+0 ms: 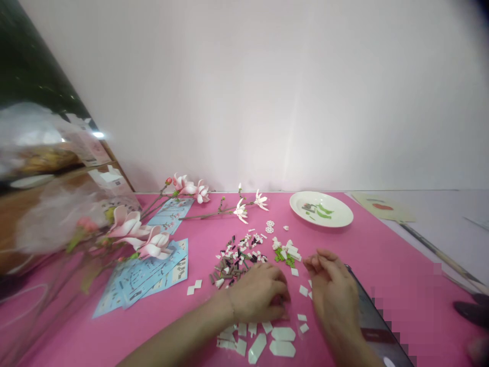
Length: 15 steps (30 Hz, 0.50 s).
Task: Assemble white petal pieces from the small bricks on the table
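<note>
Left hand (257, 295) curled low beside white bricks (282, 334), right hand (332, 290) half-closed - any hold unclear; mixed bricks (233, 260) kept within reach.

Right, the left hand (257, 293) is curled down on the pink mat (179, 326), just above a spread of white brick pieces (271, 334), and the right hand (332, 290) hangs close beside it, loosely bunched! Up ahead, a heap of brown and white bricks (233, 260), green bricks (286, 257) next to it, a white plate (321, 209) beyond, and a dark phone (376, 321) just right of the right hand.
</note>
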### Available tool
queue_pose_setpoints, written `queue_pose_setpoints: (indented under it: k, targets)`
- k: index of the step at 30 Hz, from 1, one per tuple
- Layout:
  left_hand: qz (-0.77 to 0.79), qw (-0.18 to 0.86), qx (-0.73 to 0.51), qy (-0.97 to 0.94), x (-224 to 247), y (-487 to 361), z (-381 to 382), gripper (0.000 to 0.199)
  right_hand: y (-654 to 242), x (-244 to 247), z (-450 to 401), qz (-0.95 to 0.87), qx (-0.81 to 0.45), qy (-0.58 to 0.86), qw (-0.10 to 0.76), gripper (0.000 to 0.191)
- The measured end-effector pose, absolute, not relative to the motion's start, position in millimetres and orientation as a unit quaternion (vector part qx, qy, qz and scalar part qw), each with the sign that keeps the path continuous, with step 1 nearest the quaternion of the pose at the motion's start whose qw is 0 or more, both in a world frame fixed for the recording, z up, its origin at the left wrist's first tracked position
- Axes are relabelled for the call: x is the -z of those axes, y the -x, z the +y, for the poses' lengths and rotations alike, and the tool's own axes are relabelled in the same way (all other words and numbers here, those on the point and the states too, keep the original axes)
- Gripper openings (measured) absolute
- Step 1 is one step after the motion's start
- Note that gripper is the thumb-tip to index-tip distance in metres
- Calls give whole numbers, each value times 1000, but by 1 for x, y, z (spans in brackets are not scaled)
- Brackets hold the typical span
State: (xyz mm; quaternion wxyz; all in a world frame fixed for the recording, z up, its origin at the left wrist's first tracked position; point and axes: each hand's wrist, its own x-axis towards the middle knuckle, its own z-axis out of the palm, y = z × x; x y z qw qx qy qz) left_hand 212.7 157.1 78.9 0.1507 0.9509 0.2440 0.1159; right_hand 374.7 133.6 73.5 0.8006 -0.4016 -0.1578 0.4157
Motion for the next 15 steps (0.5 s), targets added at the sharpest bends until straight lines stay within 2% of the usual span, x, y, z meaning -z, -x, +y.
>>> queue_pose_setpoints:
  k: [6,15]
  targets:
    - [271,162,-123,-941,-73,-212,165,7,-377,-68,136,-164,-415,406,797,19]
    - [377,161,-185,-893,-97,-169,188,12,-376,-70,133,-166,-422,427,783,19]
